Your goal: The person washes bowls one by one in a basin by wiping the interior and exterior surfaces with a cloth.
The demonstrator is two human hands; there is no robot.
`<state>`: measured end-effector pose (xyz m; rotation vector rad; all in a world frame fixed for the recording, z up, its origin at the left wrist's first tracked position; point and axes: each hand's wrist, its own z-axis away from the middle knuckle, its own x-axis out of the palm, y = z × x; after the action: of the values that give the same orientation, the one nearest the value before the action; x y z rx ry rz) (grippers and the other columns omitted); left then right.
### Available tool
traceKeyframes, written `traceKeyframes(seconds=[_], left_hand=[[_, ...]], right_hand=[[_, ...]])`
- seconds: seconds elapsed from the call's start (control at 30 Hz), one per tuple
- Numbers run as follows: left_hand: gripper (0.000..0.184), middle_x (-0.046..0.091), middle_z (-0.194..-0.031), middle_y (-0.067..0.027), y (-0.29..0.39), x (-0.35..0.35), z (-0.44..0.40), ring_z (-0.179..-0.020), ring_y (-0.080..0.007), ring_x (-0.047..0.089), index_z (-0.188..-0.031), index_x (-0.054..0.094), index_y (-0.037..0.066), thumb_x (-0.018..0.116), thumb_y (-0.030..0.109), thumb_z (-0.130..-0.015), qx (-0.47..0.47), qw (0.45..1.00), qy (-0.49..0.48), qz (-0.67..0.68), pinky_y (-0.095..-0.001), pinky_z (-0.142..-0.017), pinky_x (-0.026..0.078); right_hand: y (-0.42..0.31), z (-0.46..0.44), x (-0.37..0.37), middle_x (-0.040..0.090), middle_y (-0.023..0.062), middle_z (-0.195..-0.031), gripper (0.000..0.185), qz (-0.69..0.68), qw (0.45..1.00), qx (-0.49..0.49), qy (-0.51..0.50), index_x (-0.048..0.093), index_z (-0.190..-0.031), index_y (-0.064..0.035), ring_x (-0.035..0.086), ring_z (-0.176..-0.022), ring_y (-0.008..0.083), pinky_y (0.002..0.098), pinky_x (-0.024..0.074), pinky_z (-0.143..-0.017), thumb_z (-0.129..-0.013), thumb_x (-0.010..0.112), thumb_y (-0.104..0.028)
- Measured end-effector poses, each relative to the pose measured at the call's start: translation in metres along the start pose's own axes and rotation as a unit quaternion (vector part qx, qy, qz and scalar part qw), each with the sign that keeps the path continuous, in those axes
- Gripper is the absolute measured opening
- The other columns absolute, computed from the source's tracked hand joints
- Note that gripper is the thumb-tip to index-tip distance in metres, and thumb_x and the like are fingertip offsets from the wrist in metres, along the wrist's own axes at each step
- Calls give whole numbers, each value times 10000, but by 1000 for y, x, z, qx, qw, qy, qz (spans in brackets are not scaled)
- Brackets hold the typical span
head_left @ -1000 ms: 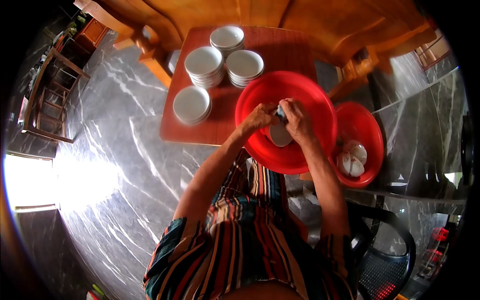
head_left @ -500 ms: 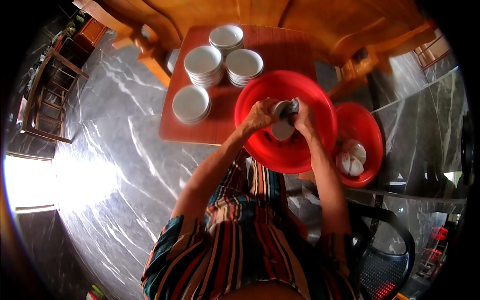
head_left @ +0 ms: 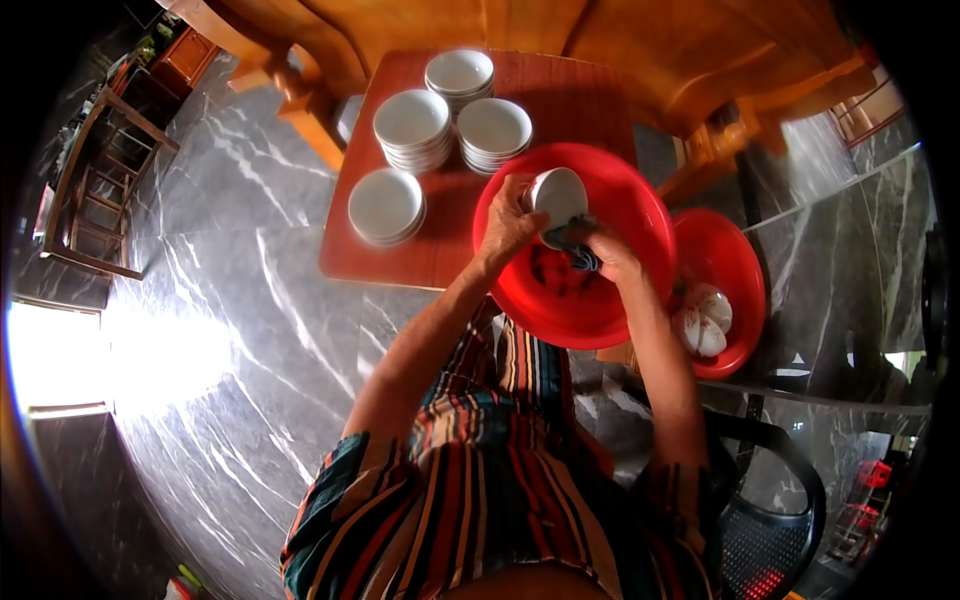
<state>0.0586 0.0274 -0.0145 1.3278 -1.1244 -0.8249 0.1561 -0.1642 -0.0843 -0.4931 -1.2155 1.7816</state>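
White bowl tilted over the big red basin: left hand curled round its side, right hand bunched on a dark cloth against its rim. Looks like wiping; another stroke would call for a firm left grip. Stacked bowls left of the basin, patterned bowls in the red tub right of it.

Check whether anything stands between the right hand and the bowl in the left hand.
A dark cloth in the right hand lies between it and the bowl in the left hand; nothing else visible does.
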Motion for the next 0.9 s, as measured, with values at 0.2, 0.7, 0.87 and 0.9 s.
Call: traceKeyframes(seconds=[0.2, 0.7, 0.87, 0.9], left_hand=[[520, 617, -938, -153, -2, -2, -1, -841, -226, 598, -1100, 494, -11, 649, 85, -613, 2, 998, 33, -44, -329, -749, 489], [454, 643, -872, -179, -7, 1, -3, -836, -289, 637, -1030, 587, 10, 677, 89, -592, -6, 972, -115, -204, -358, -734, 498], [434, 645, -876, -176, -12, -1, -5, -836, -274, 639, -1009, 599, 6, 692, 85, -593, -53, 966, -160, -196, -366, -715, 499], [417, 646, -870, -170, -7, -1, -4, -834, -269, 640, -1003, 606, 7, 696, 94, -605, -53, 963, -160, -212, -368, -713, 498]], right_hand=[[10, -7, 0, 646, 49, -929, 260, -28, 999, 30, -29, 598, -1031, -26, 624, -785, 123, 258, 531, -646, -783, 665, -61], [-25, 26, 29, 566, 155, -821, 286, 457, 766, -415, 176, 508, -918, -27, 576, -759, 333, 382, 475, -647, -675, 626, 67], [-47, 45, 49, 559, 154, -866, 318, 498, 700, -491, 143, 518, -940, -24, 570, -804, 331, 395, 474, -672, -658, 583, 107], [-54, 49, 55, 562, 148, -865, 311, 510, 671, -521, 137, 524, -942, -25, 573, -801, 324, 393, 477, -676, -665, 578, 108]])
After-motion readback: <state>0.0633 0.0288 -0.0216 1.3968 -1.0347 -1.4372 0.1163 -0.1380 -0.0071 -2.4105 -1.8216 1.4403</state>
